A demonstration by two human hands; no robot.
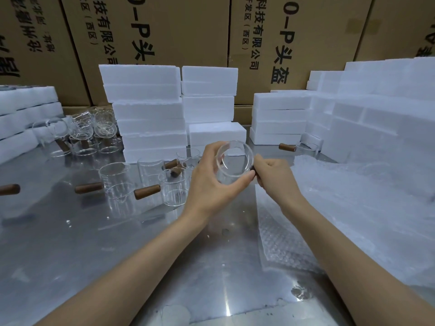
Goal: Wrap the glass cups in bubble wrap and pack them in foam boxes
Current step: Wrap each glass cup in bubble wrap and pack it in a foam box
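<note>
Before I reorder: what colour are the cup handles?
Brown, wood-like handles on clear glass cups; head view.

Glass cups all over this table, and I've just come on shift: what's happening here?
A person is packing glass cups. The left hand grips a bare cup around its body while the right hand pinches its dark handle, holding it above the metal table. A sheet of bubble wrap lies below, so wrapping has not begun. More cups wait at left; foam boxes are stacked behind.

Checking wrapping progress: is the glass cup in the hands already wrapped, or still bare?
Bare. The glass cup shows clear, with no wrap around it; the left hand grips its body, the right hand its handle.
</note>
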